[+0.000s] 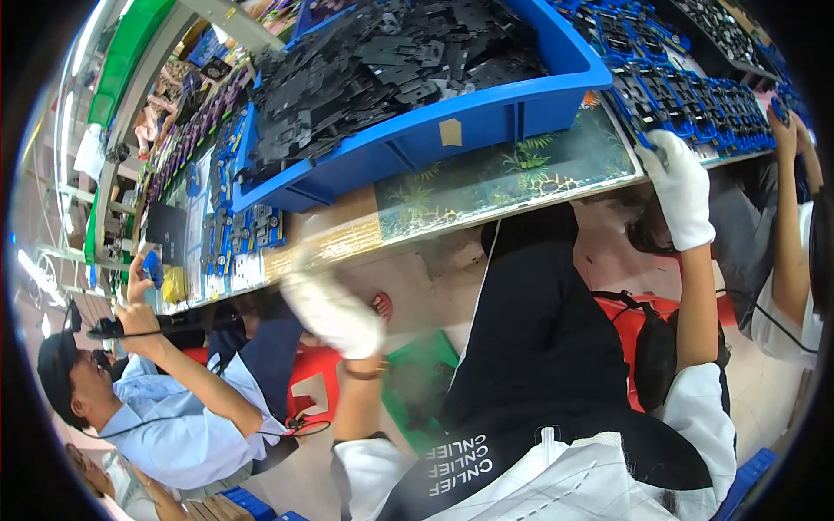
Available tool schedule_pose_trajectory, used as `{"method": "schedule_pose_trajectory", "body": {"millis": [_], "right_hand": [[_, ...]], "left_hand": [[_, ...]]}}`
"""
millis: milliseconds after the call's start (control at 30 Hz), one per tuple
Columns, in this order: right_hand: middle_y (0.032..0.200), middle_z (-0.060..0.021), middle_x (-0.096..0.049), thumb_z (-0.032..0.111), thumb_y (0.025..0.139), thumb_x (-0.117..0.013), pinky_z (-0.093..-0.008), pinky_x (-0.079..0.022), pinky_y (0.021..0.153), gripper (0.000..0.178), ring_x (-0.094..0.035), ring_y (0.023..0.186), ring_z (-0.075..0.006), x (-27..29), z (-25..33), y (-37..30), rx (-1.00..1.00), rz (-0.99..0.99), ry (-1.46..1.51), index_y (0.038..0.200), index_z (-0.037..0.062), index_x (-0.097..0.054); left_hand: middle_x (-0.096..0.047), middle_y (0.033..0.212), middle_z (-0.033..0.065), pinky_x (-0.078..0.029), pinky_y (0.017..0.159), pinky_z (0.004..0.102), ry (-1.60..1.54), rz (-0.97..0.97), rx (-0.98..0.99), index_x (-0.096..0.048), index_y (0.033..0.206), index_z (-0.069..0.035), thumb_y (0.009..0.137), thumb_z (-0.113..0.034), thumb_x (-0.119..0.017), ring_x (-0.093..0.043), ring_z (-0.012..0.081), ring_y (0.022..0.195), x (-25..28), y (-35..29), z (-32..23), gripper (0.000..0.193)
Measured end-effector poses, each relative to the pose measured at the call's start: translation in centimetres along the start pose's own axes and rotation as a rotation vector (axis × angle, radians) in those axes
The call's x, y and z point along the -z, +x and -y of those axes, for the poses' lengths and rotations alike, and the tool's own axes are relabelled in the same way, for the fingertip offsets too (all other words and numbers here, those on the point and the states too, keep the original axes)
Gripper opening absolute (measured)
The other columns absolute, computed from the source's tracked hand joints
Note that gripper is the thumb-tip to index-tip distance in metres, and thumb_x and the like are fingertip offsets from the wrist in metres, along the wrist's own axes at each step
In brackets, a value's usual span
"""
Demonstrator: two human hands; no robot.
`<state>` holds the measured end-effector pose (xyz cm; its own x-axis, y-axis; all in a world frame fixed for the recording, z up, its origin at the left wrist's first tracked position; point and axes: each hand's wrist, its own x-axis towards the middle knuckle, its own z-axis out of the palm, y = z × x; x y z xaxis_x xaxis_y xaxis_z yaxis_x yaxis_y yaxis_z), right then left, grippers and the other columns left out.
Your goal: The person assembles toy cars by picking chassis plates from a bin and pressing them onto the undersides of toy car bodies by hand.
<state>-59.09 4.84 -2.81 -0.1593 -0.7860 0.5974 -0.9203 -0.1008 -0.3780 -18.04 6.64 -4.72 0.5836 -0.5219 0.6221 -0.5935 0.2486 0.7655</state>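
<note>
Desk [482,184], w/ plant-print top, runs across in front of the person. Co-worker in lt-blue shirt [191,430] sits at L stretch of its front edge, holding a small blue piece [153,268]. Big blue bin [408,149] sits on desk, mid-length, back from front edge, full of flat blk parts [391,69]. R of bin, rows of blue-blk units [708,108] stand close together nr desk's front edge; L of bin, a smaller group of similar units [248,233], also nr that edge. Person's R hand [682,191], white-gloved, is at front edge by the near end of the R-side rows, fingers bent at a unit; can't tell if clamped on it. L hand [333,308], same glove, is motion-blurred nr front edge, L of mid; can't tell if fingers are apart or together. Tan tape patch [450,132] on bin's front wall.
</note>
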Motion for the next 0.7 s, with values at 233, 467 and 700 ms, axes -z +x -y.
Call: {"method": "schedule_pose_trajectory", "body": {"millis": [233, 467, 700], "right_hand": [[0.067, -0.0085, -0.051, 0.008, 0.075, -0.072, -0.0328, -0.04, 0.049, 0.018, -0.051, 0.054, -0.024, 4.3, 6.5, -5.6, 0.094, 0.079, 0.018, 0.087, 0.0064, -0.059], [0.07, -0.0055, -0.053, 0.014, 0.064, -0.079, -0.036, -0.042, 0.058, 0.039, -0.055, 0.065, -0.0254, 4.1, 10.3, -9.3, 0.545, 0.303, 0.041, 0.098, 0.0088, -0.061], [0.109, -0.0142, -0.06, 0.033, 0.054, -0.085, -0.039, -0.046, 0.087, 0.077, -0.057, 0.1, -0.0333, 1.5, 12.6, -9.5, 0.23, 0.174, 0.314, 0.119, 0.0034, -0.055]], "left_hand": [[-0.05, 0.126, 0.0215, -0.045, 0.093, 0.044, -1.392, 1.166, 1.32, -0.034, 0.135, -0.001, 0.09, -0.065, -0.029, -0.055, 0.0329, 0.107, -6.9, -11.7, -7.2, 0.078], [-0.055, 0.114, 0.0113, -0.047, 0.092, 0.0457, -1.58, 0.811, 1.495, -0.043, 0.125, -0.007, 0.075, -0.081, -0.032, -0.057, 0.0291, 0.103, -7.0, -11.9, -10.8, 0.09], [-0.055, 0.118, 0.0128, -0.042, 0.096, 0.0497, -1.402, 0.567, 1.546, -0.047, 0.125, -0.009, 0.071, -0.086, -0.033, -0.054, 0.0313, 0.108, -5.6, -11.8, -9.3, 0.094]]}}
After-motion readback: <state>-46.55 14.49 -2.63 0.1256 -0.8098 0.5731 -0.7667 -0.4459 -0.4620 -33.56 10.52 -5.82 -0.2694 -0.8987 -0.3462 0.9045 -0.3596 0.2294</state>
